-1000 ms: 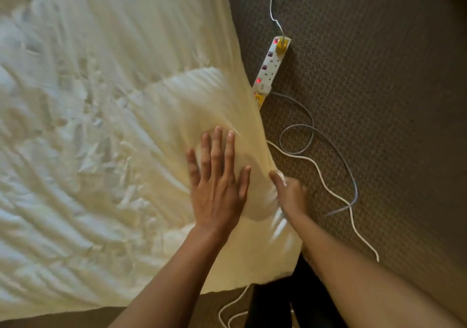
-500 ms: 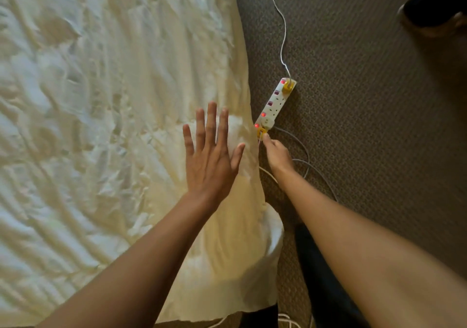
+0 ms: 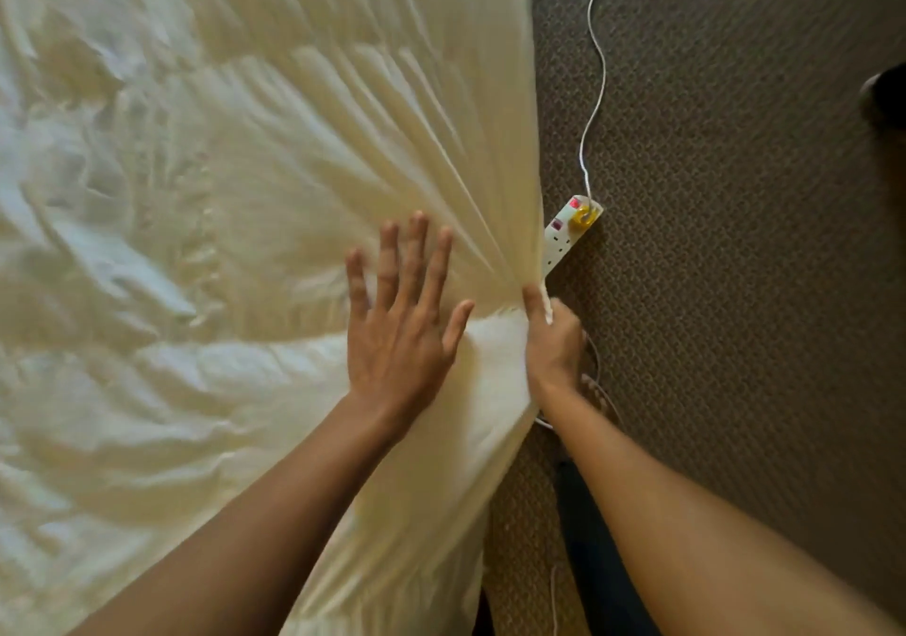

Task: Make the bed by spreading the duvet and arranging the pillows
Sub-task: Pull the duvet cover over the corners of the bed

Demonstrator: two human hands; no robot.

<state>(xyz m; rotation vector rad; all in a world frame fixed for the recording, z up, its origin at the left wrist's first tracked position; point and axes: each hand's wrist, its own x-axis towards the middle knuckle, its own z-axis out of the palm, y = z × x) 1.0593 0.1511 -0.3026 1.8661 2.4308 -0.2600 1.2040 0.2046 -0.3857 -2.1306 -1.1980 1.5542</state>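
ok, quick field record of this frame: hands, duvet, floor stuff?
left hand: flat, fingers spread, pressing on duvet
right hand: pinches duvet's side edge; folds fan out from the grip
power strip: on carpet, near end hidden behind duvet edge
white cable: runs from strip's far end up the carpet

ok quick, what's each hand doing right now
Left hand: open, fingers spread flat on the duvet.
Right hand: closed, gripping the duvet's gathered edge at the side of the bed.
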